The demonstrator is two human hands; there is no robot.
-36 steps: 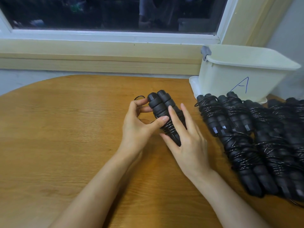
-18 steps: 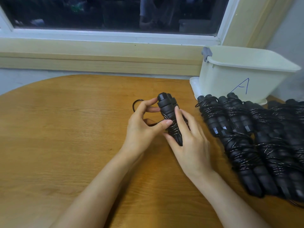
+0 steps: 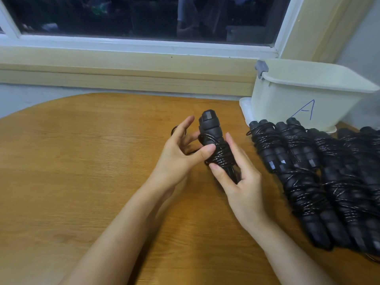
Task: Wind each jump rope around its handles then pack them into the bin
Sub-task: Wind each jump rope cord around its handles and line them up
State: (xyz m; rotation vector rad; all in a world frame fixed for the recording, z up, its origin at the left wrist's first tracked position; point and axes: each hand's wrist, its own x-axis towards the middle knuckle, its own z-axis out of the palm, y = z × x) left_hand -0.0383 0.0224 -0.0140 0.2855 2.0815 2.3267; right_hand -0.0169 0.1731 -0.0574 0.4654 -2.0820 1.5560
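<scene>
A black jump rope (image 3: 213,140), its two handles side by side and wound with black cord, stands tilted above the middle of the wooden table (image 3: 82,161). My right hand (image 3: 236,177) grips the lower part of the handles. My left hand (image 3: 181,153) presses its thumb on the wound cord; its fingers hold the loose cord end, which loops out behind them. A cream bin (image 3: 308,95) marked "A" stands at the back right, its inside hidden.
Several wound black jump ropes (image 3: 320,173) lie in a row on the table's right side, in front of the bin. A window sill and wall run along the far edge of the table.
The handles have turned in my hands from lying flat side by side to edge-on. The loose loop of cord beside my left hand has grown shorter.
</scene>
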